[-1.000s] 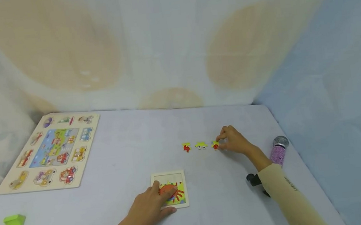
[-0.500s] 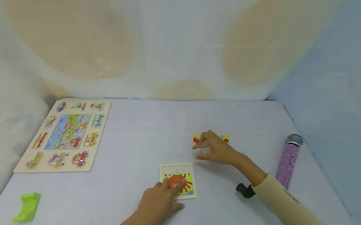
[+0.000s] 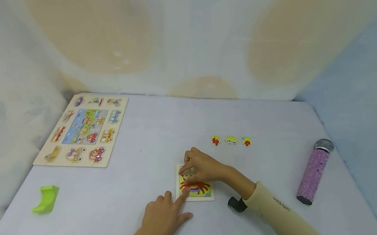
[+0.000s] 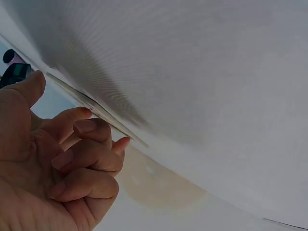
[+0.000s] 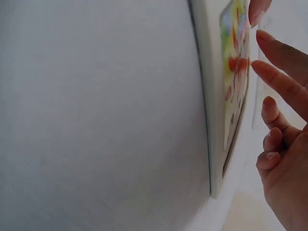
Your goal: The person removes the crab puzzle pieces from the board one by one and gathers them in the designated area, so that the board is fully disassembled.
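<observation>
A small square wooden tray puzzle (image 3: pixel 196 198) with a red crab picture lies flat near the table's middle. My left hand (image 3: pixel 161 216) reaches in from its lower left, and the straight index finger touches the crab picture. In the left wrist view, the other fingers of the left hand (image 4: pixel 72 163) are bent and hold nothing. Over the puzzle's upper part is my right hand (image 3: pixel 204 166), hiding some of it. The right wrist view shows the right hand's fingers (image 5: pixel 274 77) spread beside the puzzle's face (image 5: pixel 236 62), with no piece seen between them.
Beyond the puzzle lie three loose pieces: a red-and-yellow one (image 3: pixel 216 140), one with eyes (image 3: pixel 231 140) and another red-and-yellow one (image 3: pixel 246 141). A purple glitter microphone (image 3: pixel 313 175) is on the right. On the left are a vehicle puzzle board (image 3: pixel 113 141) and a green curved block (image 3: pixel 47 199).
My right hand has come from the loose pieces down to the crab puzzle. The left index finger stays on the puzzle. The view has shifted, sliding the scene rightward.
</observation>
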Action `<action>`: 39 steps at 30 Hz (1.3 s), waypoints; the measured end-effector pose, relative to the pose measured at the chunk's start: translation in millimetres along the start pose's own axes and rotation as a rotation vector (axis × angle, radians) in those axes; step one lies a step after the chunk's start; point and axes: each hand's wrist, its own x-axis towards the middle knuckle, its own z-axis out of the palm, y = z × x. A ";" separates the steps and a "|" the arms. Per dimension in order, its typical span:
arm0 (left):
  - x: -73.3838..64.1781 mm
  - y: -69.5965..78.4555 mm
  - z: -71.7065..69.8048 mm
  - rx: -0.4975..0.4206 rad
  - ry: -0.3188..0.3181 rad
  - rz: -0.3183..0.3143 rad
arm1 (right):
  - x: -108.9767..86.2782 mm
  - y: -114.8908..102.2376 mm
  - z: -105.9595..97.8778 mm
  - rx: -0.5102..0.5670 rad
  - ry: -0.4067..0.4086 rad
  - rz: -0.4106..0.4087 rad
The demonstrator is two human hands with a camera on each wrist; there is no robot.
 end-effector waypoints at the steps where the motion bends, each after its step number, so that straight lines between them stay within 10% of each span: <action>1: 0.2 -1.2 0.2 0.007 0.005 0.002 | -0.5 -0.4 0.3 -0.011 0.003 -0.008; 24: 5.1 -12.3 2.2 -0.046 0.005 0.053 | -6.0 -7.0 5.4 -0.119 0.011 -0.120; 39: 5.9 -15.0 0.3 -0.107 -0.030 0.048 | -10.4 5.1 12.8 0.101 0.155 -0.171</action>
